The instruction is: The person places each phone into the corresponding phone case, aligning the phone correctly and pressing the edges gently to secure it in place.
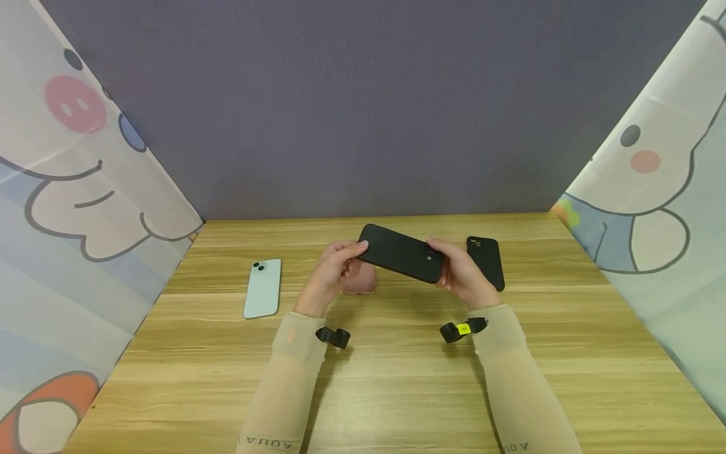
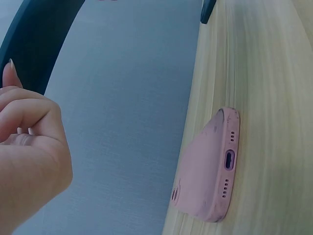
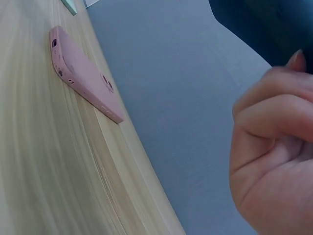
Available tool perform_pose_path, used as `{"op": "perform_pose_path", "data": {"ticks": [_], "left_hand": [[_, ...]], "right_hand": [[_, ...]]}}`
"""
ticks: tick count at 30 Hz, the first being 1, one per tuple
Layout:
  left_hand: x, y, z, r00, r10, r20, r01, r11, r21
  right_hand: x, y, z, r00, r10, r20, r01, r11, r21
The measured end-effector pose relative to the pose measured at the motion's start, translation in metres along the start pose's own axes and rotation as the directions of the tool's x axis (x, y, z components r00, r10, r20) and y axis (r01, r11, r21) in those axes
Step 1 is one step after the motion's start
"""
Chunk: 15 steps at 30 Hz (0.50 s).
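both hands hold a black phone [image 1: 401, 253] up above the table [image 1: 397, 378], near the middle of its far half. the left hand [image 1: 331, 275] pinches the phone's left end with curled fingers and thumb, and the right hand [image 1: 462, 273] grips the right end, the end with the camera, fingers curled round its edge. the phone is tilted, its left end higher and farther from the person, back side up.

under the left hand a pink phone case [image 1: 360, 280] lies flat on the table, partly hidden by the hand in the head view; the left wrist view shows its bottom edge with a port opening, resting on the wood. just beyond the right hand, toward the far right corner, a black case [image 1: 485, 261] lies flat. well apart, toward the left edge, a pale green phone [image 1: 263, 287] lies with its back up, two lenses showing. a grey wall [image 1: 363, 107] stands behind the far edge, and cartoon-printed cloth [image 1: 74, 208] hangs at both sides.
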<state>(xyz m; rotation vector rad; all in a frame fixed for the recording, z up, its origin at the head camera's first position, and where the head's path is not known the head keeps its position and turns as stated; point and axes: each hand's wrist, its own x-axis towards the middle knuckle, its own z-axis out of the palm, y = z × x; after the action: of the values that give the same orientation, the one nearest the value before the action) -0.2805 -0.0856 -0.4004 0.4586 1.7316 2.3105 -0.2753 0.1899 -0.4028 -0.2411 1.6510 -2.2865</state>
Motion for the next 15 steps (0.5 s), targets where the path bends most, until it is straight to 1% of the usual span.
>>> {"op": "perform_pose_path", "data": {"ticks": [2,8,10,13,15], "left_hand": [[0.0003,-0.0003,0.0006,1.0,-0.008,-0.004,0.008,1.0,-0.002],[0.001,-0.0016,0.0019,0.999,-0.019,-0.047,0.019,1.0,0.0],[0.0017,-0.0026,0.0019,0.998,-0.017,-0.062,0.017,1.0,0.001],[0.0024,-0.0038,0.002,0.997,-0.008,-0.079,0.007,1.0,-0.002],[0.0025,-0.0047,0.0016,0.997,-0.001,-0.081,0.001,1.0,-0.001]], "right_hand": [[0.0006,0.0003,0.0004,1.0,0.01,0.014,-0.01,1.0,-0.004],[0.0023,0.0007,0.0001,1.0,-0.007,-0.005,0.007,1.0,0.018],[0.0023,0.0001,0.0004,1.0,-0.01,0.015,0.01,1.0,0.013],[0.0022,-0.0009,0.002,1.0,-0.004,0.026,0.004,1.0,-0.018],[0.002,-0.0011,0.0031,1.0,0.001,0.011,-0.001,0.999,-0.047]]}}
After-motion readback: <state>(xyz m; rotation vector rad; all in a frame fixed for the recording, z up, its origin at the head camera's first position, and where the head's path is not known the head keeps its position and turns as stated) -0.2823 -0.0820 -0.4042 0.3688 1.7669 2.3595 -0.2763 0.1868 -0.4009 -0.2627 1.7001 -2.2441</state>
